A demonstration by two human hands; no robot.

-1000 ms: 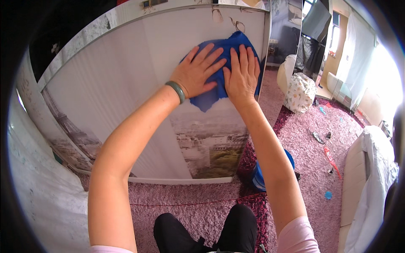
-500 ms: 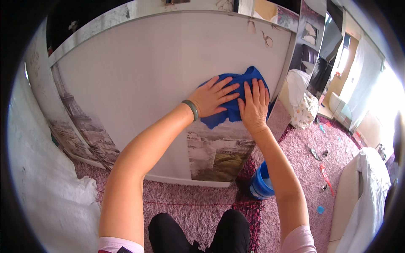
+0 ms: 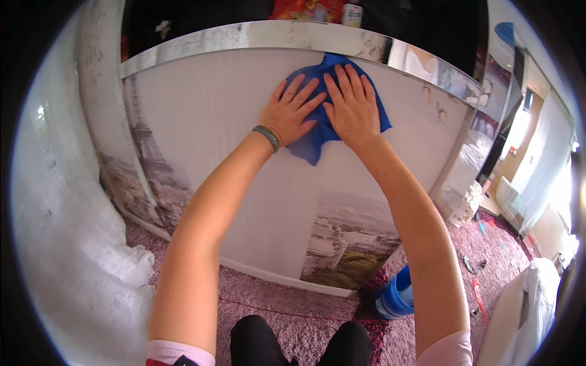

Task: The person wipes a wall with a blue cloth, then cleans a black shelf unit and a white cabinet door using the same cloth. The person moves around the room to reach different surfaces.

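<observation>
A blue cloth (image 3: 312, 144) lies spread against the upright white panel (image 3: 244, 183), which carries a faded city print. My left hand (image 3: 291, 111) presses flat on the cloth's left part, fingers spread, a green bangle (image 3: 267, 138) on its wrist. Beside it, my right hand (image 3: 354, 108) is laid flat on the cloth's right part with its fingers stretched upward. Both hands are open and grip nothing. The cloth's top corner reaches the shiny strip (image 3: 268, 35) along the panel's upper edge.
A blue bucket (image 3: 390, 299) stands on the pink carpet (image 3: 268, 305) by the panel's lower right corner. White sheeting (image 3: 55, 232) hangs at the left. Several small items, one a red strip (image 3: 478, 299), litter the carpet at right, near a sheet-covered piece of furniture (image 3: 525, 305).
Both hands and the blue cloth have moved up and leftward over the panel, to its top edge. The view has shifted, and the dark area above the strip shows more.
</observation>
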